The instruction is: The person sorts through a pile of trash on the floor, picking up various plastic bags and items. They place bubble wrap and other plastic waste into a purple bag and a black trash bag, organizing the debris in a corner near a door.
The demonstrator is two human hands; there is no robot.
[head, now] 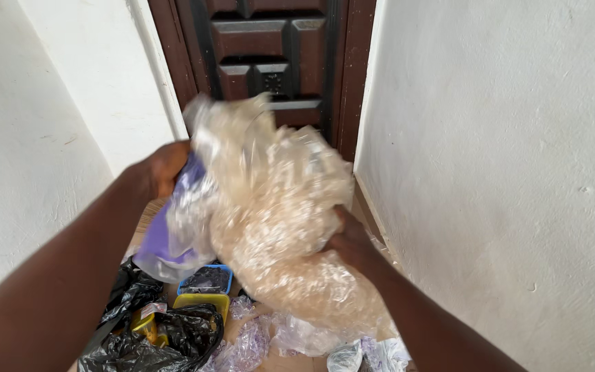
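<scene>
Both hands, L [163, 169] & R [352, 244], grip clear bag [277, 220] w/ pale beads; blue tub [206, 280] below holds dark bits.

We see a clear bag [277, 207] of pale beige bits, a purple-and-clear bag [170, 238], black bags [166, 334], a blue tub [206, 279], a yellow tub [201, 301], a dark brown panelled door [270, 55], and white walls [504, 158].
</scene>
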